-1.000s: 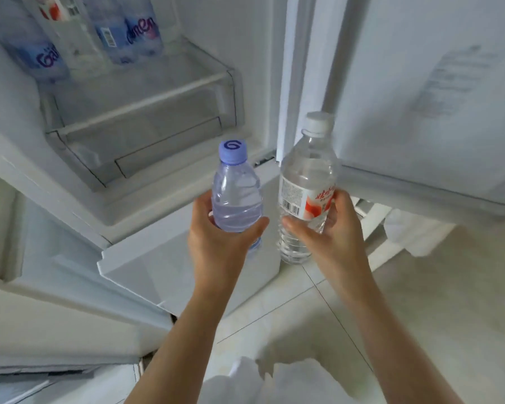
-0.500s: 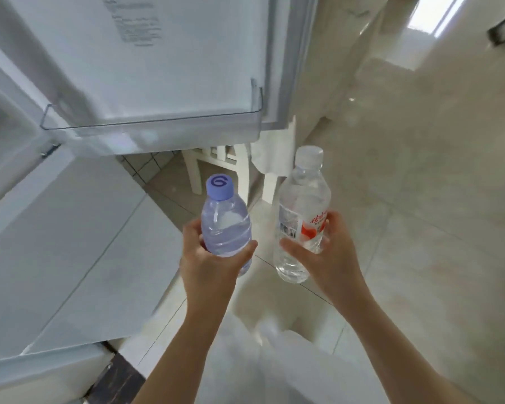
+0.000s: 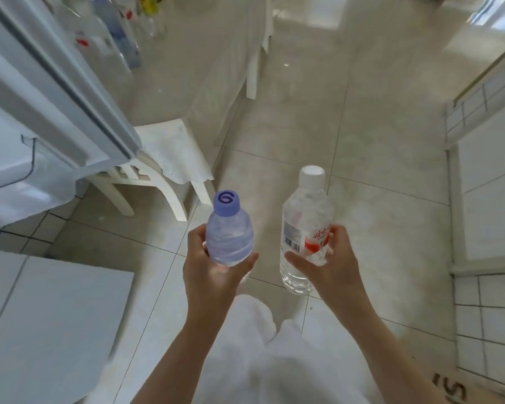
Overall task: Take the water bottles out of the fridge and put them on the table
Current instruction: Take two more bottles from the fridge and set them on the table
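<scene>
From the head view, the left hand (image 3: pixel 213 266) grips a short bottle with a purple cap (image 3: pixel 229 237) round its lower body, thumb on one side and fingers curled behind, holding it upright in the air. Just to its right, the right hand (image 3: pixel 330 263) holds a taller clear bottle with a white cap (image 3: pixel 305 225), pinching it at the red and white label, the base hanging below the fingers and the bottle leaning slightly. The two bottles are near each other but apart. Up and to the left of the left hand stands the open fridge door (image 3: pixel 56 91), and beyond it, well ahead of both hands, the worktop (image 3: pixel 193 83) shows under a pale cloth, with several blurred bottles (image 3: pixel 111 39) standing at its far left end. A white chair (image 3: pixel 164 158) sits between the door and the hands, over a tiled floor (image 3: pixel 376 141). As a judgement, these two bottles are out of the fridge and in transit; setting them down on the worktop is left, and whether more remain in the fridge cannot be told from here
</scene>
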